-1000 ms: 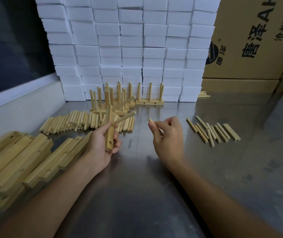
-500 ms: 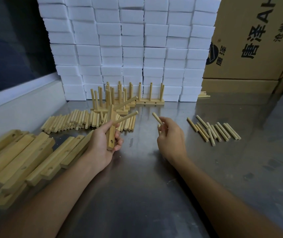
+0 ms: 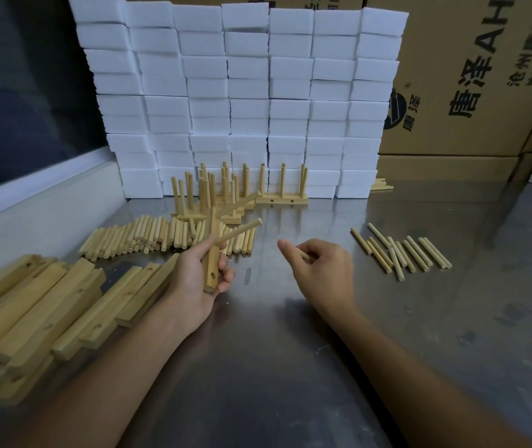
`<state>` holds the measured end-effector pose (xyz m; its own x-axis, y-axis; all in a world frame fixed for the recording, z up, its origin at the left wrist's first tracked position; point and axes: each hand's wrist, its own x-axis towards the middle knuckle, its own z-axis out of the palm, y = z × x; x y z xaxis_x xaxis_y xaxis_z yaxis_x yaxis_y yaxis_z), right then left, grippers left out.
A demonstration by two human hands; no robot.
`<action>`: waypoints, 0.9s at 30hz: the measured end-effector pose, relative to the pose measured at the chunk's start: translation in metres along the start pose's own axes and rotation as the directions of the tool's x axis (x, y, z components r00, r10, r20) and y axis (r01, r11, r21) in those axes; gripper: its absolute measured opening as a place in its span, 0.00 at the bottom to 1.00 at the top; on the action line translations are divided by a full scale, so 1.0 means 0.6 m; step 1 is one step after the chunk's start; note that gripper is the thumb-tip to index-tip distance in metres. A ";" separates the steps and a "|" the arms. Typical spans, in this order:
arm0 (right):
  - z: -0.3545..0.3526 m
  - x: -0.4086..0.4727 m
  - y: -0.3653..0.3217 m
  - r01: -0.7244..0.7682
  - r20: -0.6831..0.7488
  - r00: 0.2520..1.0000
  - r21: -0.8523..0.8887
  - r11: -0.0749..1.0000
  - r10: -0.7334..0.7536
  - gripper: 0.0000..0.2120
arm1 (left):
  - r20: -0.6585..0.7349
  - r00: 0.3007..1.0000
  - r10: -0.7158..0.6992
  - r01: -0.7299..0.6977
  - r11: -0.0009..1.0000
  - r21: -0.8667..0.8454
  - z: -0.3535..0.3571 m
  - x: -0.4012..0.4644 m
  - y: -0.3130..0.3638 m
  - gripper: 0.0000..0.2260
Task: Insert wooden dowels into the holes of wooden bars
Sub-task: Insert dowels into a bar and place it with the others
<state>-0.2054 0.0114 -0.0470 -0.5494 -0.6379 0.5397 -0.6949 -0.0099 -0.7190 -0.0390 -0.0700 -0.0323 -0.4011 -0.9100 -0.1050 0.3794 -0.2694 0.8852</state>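
Dim, even indoor light, brightest on the white foam blocks (image 3: 242, 92) at 12 o'clock. Soft pale glare across the steel table (image 3: 290, 318), with faint arm shadows toward 6 o'clock. Dark at 9 to 10 o'clock. Wide-angle bending at the edges; slightly soft at 3 and 6 o'clock. Sharp in the centre.

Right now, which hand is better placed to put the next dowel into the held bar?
Right. The right hand already pinches a loose dowel beside the bar; the left hand is busy gripping that bar, whose lower hole looks empty.
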 end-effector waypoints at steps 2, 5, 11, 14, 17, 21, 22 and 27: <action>0.000 -0.002 -0.001 0.008 0.004 1.000 0.012 1.000 -0.008 0.21 | -0.002 1.000 -0.003 0.003 1.000 0.005 0.001 0.000 0.000 0.12; 0.001 -0.005 -0.006 0.046 0.022 0.999 0.002 0.999 -0.046 0.19 | -0.002 1.000 -0.009 0.009 1.000 0.003 0.002 0.000 0.001 0.12; 0.011 -0.030 -0.044 0.287 0.145 0.944 0.077 0.955 -0.295 0.11 | 0.003 1.000 -0.007 0.007 1.000 -0.011 0.002 0.000 0.002 0.12; 0.019 -0.045 -0.065 0.395 0.275 0.870 0.106 0.912 -0.409 0.11 | 0.015 1.000 -0.027 0.027 0.999 -0.025 0.000 -0.001 0.004 0.12; 0.022 -0.051 -0.069 0.464 0.366 0.808 0.086 0.882 -0.461 0.10 | 0.040 0.998 -0.053 0.053 0.998 -0.016 -0.001 -0.001 0.005 0.12; 0.024 -0.053 -0.071 0.483 0.403 0.796 0.028 0.875 -0.452 0.11 | 0.080 0.995 -0.062 0.065 0.997 -0.035 -0.002 0.002 0.003 0.11; 0.023 -0.054 -0.072 0.485 0.410 0.797 0.006 0.875 -0.444 0.12 | 0.093 0.993 -0.070 0.075 0.996 -0.052 -0.002 0.003 0.003 0.11; 0.014 -0.053 -0.086 0.556 0.497 0.767 -0.199 0.807 -0.406 0.14 | 0.139 0.989 -0.043 0.042 0.999 0.006 -0.003 0.002 -0.001 0.12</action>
<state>-0.1482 0.0256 -0.0306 0.0916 -0.8677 0.4886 -0.9587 -0.2095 -0.1924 -0.0381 -0.0718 -0.0339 -0.5289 -0.8450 -0.0787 0.3573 -0.3058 0.8825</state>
